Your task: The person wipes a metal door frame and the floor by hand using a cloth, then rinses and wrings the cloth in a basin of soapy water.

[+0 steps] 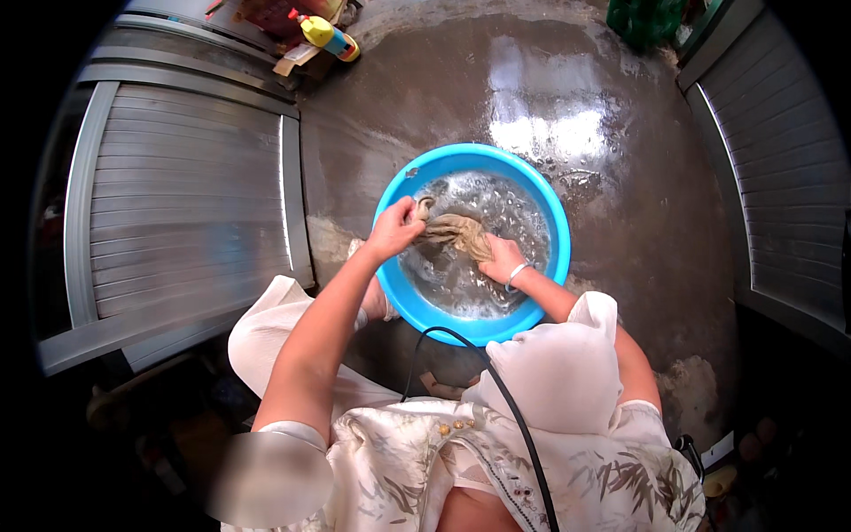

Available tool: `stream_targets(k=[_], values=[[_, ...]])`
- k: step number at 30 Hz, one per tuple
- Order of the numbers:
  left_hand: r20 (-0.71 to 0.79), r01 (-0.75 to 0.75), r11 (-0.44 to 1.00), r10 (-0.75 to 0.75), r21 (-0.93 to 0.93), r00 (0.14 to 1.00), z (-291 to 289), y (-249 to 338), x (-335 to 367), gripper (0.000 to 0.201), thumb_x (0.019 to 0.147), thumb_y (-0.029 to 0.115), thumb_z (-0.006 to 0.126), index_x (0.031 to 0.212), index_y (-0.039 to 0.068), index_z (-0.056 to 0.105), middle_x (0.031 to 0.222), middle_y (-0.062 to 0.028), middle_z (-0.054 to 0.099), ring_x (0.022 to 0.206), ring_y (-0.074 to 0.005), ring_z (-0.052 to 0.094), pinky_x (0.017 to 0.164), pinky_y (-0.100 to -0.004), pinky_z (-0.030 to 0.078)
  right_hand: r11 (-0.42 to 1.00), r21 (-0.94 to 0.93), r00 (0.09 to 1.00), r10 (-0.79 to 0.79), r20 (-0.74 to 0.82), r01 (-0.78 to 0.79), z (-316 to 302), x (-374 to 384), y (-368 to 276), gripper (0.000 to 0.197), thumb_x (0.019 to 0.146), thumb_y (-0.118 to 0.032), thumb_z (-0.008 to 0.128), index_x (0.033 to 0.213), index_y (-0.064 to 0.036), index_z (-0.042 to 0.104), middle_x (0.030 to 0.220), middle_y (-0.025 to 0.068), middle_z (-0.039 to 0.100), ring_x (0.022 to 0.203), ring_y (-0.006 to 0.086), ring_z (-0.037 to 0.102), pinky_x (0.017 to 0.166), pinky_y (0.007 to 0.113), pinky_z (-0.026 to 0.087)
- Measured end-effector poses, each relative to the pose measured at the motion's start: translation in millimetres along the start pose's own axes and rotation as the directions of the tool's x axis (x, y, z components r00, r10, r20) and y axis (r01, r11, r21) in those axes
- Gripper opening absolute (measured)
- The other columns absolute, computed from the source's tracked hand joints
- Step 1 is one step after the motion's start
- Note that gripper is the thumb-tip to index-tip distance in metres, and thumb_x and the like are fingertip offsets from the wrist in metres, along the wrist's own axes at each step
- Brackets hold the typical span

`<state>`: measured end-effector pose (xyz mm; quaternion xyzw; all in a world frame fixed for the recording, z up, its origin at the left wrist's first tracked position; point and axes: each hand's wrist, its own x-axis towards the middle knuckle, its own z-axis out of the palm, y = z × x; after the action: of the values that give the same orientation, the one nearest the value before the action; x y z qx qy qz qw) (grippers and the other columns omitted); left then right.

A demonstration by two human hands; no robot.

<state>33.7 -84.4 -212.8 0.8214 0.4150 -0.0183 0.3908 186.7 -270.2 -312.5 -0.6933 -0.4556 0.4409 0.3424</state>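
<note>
A twisted tan cloth (459,232) stretches between my two hands, just over the soapy water (443,279) in a round blue basin (558,226). My left hand (396,230) is closed on the cloth's left end near the basin's left rim. Around the other end, on the right, the fingers of my right hand (503,262) are wrapped. A light band (517,277) circles my right wrist. Suds and bubbles cover much of the water. Whether the cloth's lower side touches the water, I cannot tell.
The basin stands on a wet, shiny dark floor (390,97). Ribbed metal panels flank it at left (191,199) and right (793,168). A yellow and blue bottle with a red cap (326,37) is at the far left. A black cable (510,395) loops before my body.
</note>
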Motion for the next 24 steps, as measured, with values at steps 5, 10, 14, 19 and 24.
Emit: stream_targets(k=[5,10,14,19,24], values=[[0.254,0.085,0.802,-0.286,0.591,0.924,49,-12,-15,0.078,0.071,0.019,0.07,0.138,0.006,0.031,0.138,-0.0185,0.038,0.124,-0.0375,0.042,0.103,-0.0418,0.038,0.652,-0.747,0.991,-0.094,0.092,0.131,10,-12,21,0.018,0.085,-0.013,0.05,0.101,-0.0124,0.058,0.105,0.0153,0.065,0.097,0.0271,0.065,0.077,0.045,0.051],[0.254,-0.181,0.933,0.102,0.312,0.962,58,-4,-23,0.105,0.062,0.024,0.081,0.145,0.009,0.02,0.147,-0.0192,0.028,0.136,-0.0371,0.026,0.109,-0.0466,0.027,0.733,-0.672,0.959,0.105,0.262,0.103,-9,8,15,0.021,0.076,-0.016,0.06,0.095,-0.0095,0.061,0.102,0.0136,0.066,0.094,0.031,0.065,0.074,0.043,0.05],[0.219,-0.275,0.936,0.322,-0.218,0.921,51,34,-26,0.118,0.055,0.018,0.087,0.147,0.009,0.015,0.143,-0.0189,0.036,0.134,-0.0321,0.032,0.109,-0.0445,0.029,0.96,-0.058,0.959,-0.269,0.089,0.274,-23,12,-60,0.03,0.074,-0.013,0.059,0.102,-0.0047,0.055,0.097,0.0212,0.064,0.092,0.035,0.063,0.075,0.044,0.049],[0.065,-0.191,0.657,0.345,-0.73,0.936,33,64,-32,0.116,0.052,0.004,0.087,0.146,0.01,0.019,0.136,-0.0173,0.043,0.123,-0.0226,0.046,0.103,-0.0372,0.039,0.856,0.312,0.891,-0.45,0.06,0.412,-58,1,-119,0.029,0.072,-0.008,0.057,0.099,-0.0021,0.05,0.085,0.0155,0.058,0.079,0.0295,0.059,0.069,0.039,0.046],[0.042,-0.499,0.865,0.501,-0.058,0.864,34,40,-29,0.092,0.06,0.018,0.085,0.137,0.009,0.034,0.129,-0.007,0.048,0.122,-0.0189,0.044,0.103,-0.0347,0.037,0.741,0.544,0.846,-0.523,0.099,0.394,-89,-3,-180,0.029,0.075,-0.008,0.059,0.101,-0.0021,0.049,0.088,0.0072,0.052,0.085,0.0128,0.053,0.073,0.03,0.044]])
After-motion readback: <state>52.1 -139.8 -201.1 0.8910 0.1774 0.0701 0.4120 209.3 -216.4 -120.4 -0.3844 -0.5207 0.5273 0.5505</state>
